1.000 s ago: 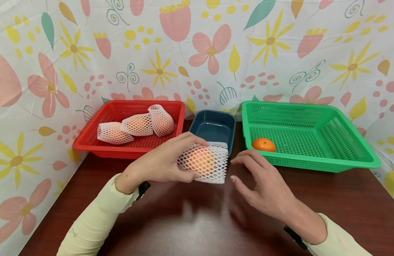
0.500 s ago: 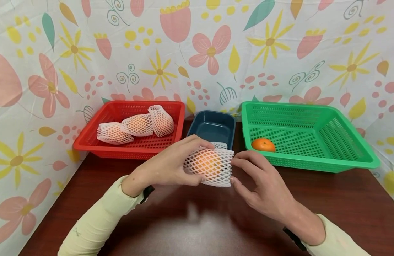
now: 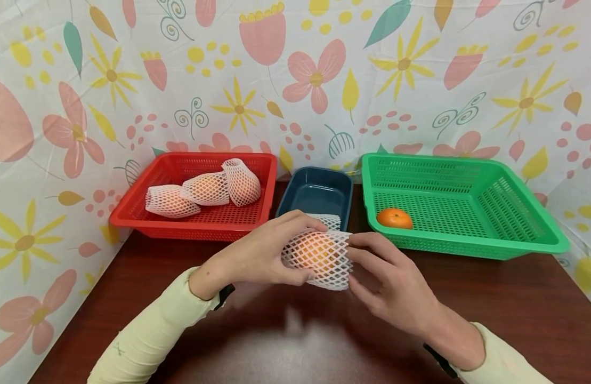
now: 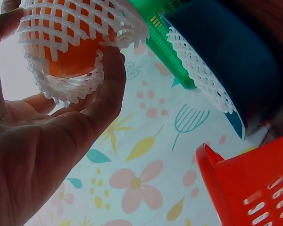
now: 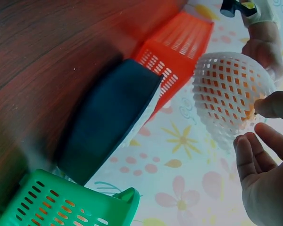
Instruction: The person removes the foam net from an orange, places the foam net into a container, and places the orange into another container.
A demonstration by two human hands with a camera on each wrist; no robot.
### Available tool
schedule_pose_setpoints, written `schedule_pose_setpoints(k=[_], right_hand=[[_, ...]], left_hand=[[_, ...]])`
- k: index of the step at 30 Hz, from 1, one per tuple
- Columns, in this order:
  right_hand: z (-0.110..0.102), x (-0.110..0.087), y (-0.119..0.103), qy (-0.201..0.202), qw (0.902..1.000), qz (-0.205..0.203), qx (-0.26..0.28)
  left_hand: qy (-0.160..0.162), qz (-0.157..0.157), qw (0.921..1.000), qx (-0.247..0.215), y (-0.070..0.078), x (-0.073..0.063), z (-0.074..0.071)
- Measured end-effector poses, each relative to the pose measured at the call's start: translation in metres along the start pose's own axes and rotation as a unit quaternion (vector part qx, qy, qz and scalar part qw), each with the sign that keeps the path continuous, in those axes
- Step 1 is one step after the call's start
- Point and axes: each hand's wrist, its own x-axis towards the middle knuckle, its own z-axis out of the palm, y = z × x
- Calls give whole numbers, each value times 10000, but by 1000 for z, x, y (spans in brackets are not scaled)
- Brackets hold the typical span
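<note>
In the head view, my left hand (image 3: 264,250) grips an orange (image 3: 319,250) wrapped in a white foam net (image 3: 340,266), held above the table's middle. Its fingers and thumb curl round the left side of the sleeve. My right hand (image 3: 401,282) pinches the net's right edge with its fingertips. From the left wrist view, bare orange peel (image 4: 75,59) shows at one end of the sleeve. The right wrist view has the netted fruit between the two hands, the right thumb and fingers (image 5: 247,157) at the mesh edge.
A red basket (image 3: 194,230) at left holds several netted fruits (image 3: 206,188). Behind my hands stands a dark blue tray (image 3: 319,178) with white foam net (image 3: 331,220) in it. At right, a green basket (image 3: 468,242) contains a bare orange (image 3: 394,218).
My left hand has moved slightly right and down with the netted orange. My right hand, apart from it a second ago, has taken hold of the net's right edge.
</note>
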Motion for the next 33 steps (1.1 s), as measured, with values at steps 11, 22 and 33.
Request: schedule_pose_setpoints(k=[11,22,33], right_hand=[[0,-1,2,-377,9993,-19,83],[0,-3,0,-787,9967,182,76],[1,-6,-1,-1346,9895,483,-203]], left_hand=[[-11,161,9999,36,1,1,4],[-26,181,9998,58,2,2,11],[0,205,9998,-70,2,4,16]])
